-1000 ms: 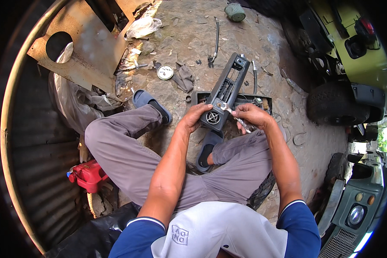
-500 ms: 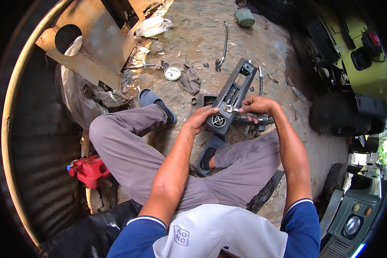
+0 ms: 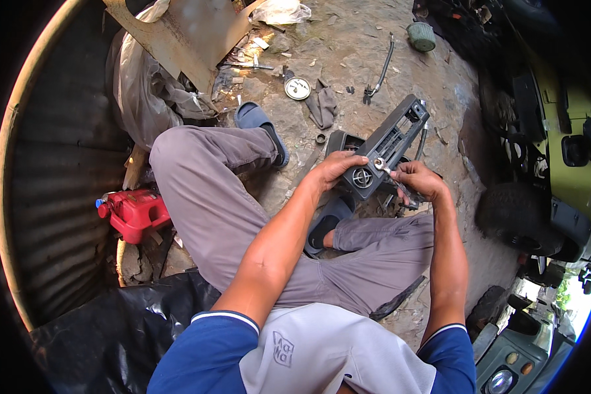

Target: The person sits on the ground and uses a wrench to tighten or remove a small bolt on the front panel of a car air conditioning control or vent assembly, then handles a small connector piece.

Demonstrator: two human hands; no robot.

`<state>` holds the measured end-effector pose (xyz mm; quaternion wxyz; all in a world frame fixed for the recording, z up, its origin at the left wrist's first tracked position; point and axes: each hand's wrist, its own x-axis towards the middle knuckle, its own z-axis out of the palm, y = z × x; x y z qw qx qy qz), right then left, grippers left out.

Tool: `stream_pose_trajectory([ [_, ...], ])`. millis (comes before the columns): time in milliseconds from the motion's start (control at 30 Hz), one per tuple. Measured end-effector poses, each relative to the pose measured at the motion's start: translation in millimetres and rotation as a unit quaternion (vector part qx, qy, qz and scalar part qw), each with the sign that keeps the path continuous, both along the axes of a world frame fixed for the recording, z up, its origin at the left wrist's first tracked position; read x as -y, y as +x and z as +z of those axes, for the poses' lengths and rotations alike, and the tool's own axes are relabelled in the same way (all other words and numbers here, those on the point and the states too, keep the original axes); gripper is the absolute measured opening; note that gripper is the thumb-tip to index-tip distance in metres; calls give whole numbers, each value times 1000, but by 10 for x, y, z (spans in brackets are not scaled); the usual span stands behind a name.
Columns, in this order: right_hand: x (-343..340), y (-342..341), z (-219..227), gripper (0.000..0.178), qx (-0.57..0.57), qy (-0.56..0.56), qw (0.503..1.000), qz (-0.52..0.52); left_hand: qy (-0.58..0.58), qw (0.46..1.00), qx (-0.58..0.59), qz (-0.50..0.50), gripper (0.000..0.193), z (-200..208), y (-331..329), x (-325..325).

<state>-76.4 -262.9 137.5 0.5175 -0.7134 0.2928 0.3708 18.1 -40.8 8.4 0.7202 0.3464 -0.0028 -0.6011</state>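
A long dark dashboard vent panel with slats and a round vent slants in front of me. My left hand grips its near left edge, the thumb lying on the face beside the round vent. My right hand is closed round a silver wrench. The head of the wrench is at the panel's face, just above the round vent. Whether it sits on a fastener, I cannot make out. Behind the panel, another dark vent piece is partly hidden.
On the stony ground beyond are a round gauge, a grey rag, a black hose and a green container. To the left stands a red jerrycan. A vehicle tyre is at the right.
My view has swung left, so the scene sits further right. The wrench has turned from nearly level to slanting down to the right, and my right hand is lower beside the panel.
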Motion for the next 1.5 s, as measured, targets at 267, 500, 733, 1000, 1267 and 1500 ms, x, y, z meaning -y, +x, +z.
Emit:
stream_pose_trajectory([
  [267,-722,-414,-265,22,87,148,932,-318,0,1000,12,4,41,-40,12,23],
  [500,-946,-516,-29,21,131,165,915,-344,-1,1000,6,-10,44,-40,11,17],
  [733,-411,-387,-173,20,279,-123,930,-208,-3,1000,-1,-20,42,52,28,19],
  [1000,-361,-78,-386,30,348,-299,887,61,-12,1000,-9,-17,38,-29,13,43],
  [1267,-476,-82,-383,21,379,-342,855,93,-21,1000,-3,-3,37,-55,-2,43],
  [1500,-672,-102,-494,18,383,-428,814,87,-11,1000,-2,-3,35,-44,7,29],
])
